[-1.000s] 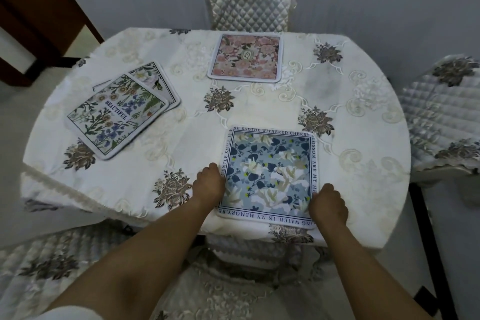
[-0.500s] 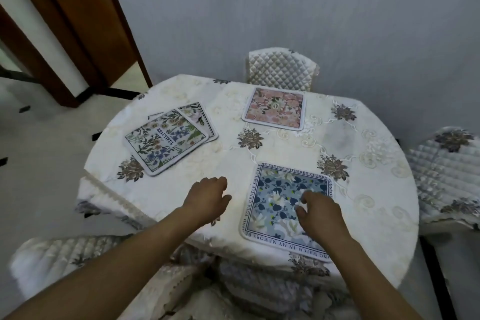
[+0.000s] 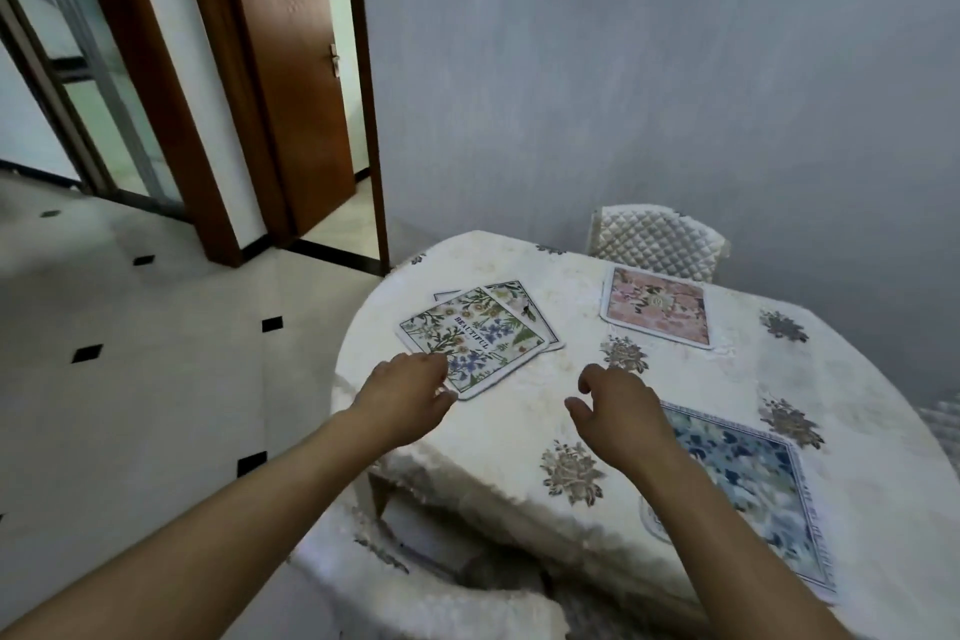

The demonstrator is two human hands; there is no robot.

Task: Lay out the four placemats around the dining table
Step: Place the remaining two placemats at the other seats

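Two floral placemats lie stacked at the table's left: the top one (image 3: 475, 339) reads BEAUTIFUL, and a second mat (image 3: 524, 299) peeks out from under it. A pink floral placemat (image 3: 657, 311) lies at the far side in front of a chair. A blue floral placemat (image 3: 748, 478) lies at the near right edge. My left hand (image 3: 405, 392) hovers at the near corner of the top stacked mat, fingers curled and holding nothing. My right hand (image 3: 621, 413) floats above the cloth between the stack and the blue mat, fingers apart.
The round table (image 3: 519, 437) wears a white cloth with brown flower motifs. A quilted chair (image 3: 657, 239) stands at the far side by the grey wall. Another covered chair (image 3: 426, 603) sits near me. Tiled floor and a wooden door (image 3: 291, 68) lie to the left.
Both hands left the blue placemat and moved left toward the stacked mats. My view swung up and to the left, bringing the door and floor into sight.
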